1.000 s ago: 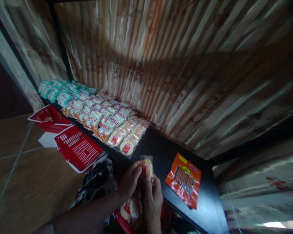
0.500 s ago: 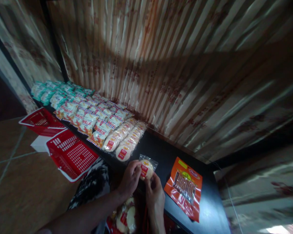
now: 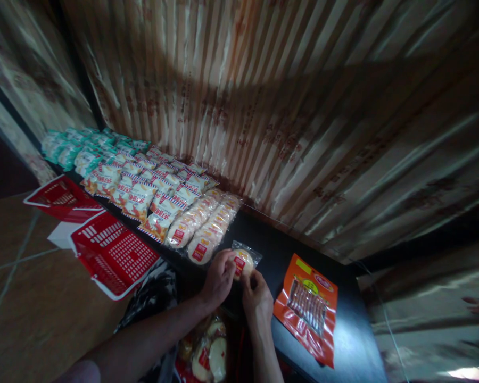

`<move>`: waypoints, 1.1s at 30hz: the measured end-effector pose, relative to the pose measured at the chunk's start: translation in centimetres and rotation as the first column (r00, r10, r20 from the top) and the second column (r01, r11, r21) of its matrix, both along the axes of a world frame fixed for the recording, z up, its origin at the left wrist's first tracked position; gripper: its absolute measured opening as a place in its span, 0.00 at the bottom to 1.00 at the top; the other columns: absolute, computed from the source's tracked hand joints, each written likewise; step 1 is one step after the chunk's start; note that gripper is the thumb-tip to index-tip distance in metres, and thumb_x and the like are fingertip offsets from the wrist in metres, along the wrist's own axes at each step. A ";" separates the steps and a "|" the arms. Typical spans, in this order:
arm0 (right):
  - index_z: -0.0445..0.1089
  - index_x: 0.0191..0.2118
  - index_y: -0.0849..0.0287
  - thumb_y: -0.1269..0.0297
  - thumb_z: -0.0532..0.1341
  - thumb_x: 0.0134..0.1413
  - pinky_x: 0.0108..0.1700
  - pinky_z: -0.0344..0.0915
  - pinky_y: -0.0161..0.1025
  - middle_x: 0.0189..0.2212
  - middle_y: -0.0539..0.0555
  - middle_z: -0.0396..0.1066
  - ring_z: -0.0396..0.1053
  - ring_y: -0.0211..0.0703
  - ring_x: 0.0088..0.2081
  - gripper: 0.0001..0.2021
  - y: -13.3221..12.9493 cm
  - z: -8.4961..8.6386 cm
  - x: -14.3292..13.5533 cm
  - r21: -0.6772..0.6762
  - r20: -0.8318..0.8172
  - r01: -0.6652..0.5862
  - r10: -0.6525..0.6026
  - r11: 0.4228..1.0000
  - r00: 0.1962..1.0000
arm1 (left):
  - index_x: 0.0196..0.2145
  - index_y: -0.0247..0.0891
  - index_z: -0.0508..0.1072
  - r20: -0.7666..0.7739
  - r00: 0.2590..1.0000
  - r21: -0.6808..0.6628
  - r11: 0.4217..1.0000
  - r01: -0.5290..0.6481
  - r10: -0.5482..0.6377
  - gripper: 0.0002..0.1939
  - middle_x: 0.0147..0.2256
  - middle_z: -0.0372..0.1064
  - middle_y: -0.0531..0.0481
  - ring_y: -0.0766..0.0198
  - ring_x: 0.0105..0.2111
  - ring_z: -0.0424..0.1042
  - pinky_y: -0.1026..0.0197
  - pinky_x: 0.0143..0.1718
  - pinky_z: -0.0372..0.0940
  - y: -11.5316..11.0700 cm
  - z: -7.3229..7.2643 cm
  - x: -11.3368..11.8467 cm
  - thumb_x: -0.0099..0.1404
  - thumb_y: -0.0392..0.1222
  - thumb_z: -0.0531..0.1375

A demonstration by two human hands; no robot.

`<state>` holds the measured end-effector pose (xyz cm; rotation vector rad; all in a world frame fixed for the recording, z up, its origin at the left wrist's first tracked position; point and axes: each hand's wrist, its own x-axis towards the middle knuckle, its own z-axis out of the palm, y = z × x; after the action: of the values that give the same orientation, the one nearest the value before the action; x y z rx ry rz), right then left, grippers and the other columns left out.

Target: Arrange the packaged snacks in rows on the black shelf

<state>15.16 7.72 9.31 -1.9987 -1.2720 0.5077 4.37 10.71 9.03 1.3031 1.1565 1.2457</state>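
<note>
Between my two hands is a round rice cracker (image 3: 242,261) in a clear wrapper with a red label. My left hand (image 3: 220,276) pinches its left edge, and my right hand (image 3: 258,298) grips the lower right edge. Just left of it, two overlapping rows of the same wrapped rice crackers (image 3: 200,249) lie on the black table (image 3: 263,234). More wrapped crackers (image 3: 207,356) show below my forearms, partly hidden, near something red.
An orange snack packet (image 3: 308,308) with a clear window lies to the right. Leftward are white-and-orange snack bags (image 3: 135,194) and green bags (image 3: 66,149). Red baskets (image 3: 117,255) stand by the table's front edge. A pleated curtain (image 3: 239,96) hangs behind.
My hands have shifted slightly up and to the right with the wrapped cracker still between them. The view has moved a little too; the laid-out packets look the same.
</note>
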 end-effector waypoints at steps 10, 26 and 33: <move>0.68 0.37 0.58 0.49 0.52 0.49 0.30 0.63 0.38 0.30 0.56 0.75 0.72 0.47 0.30 0.19 2.4 -0.4 1.4 0.075 -0.113 0.016 -0.008 0.997 0.994 | 0.41 0.38 0.69 -0.006 1.000 0.068 0.998 0.012 -0.011 0.11 0.50 0.63 0.42 0.58 0.51 0.63 0.52 0.53 0.60 0.7 -0.6 1.2 0.62 0.39 0.51; 0.69 0.36 0.58 0.49 0.49 0.50 0.32 0.61 0.40 0.29 0.57 0.72 0.70 0.49 0.31 0.20 5.3 -0.6 3.1 0.032 0.062 -0.003 0.001 0.999 0.998 | 0.42 0.36 0.69 -0.194 0.981 0.126 0.992 0.028 -0.003 0.13 0.51 0.63 0.40 0.55 0.54 0.60 0.48 0.58 0.54 3.4 -0.2 2.8 0.62 0.38 0.50; 0.69 0.40 0.58 0.53 0.49 0.52 0.33 0.60 0.38 0.34 0.58 0.73 0.70 0.48 0.34 0.19 6.1 -0.1 3.3 -0.041 0.111 0.016 -0.011 0.999 0.994 | 0.43 0.34 0.70 -0.292 0.956 0.089 0.994 0.065 -0.037 0.15 0.52 0.61 0.38 0.54 0.55 0.59 0.50 0.58 0.54 4.3 0.5 2.8 0.60 0.37 0.51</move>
<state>18.42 13.85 9.18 -2.0940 -1.3236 0.4248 7.16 15.06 9.54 1.6201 1.2690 1.1090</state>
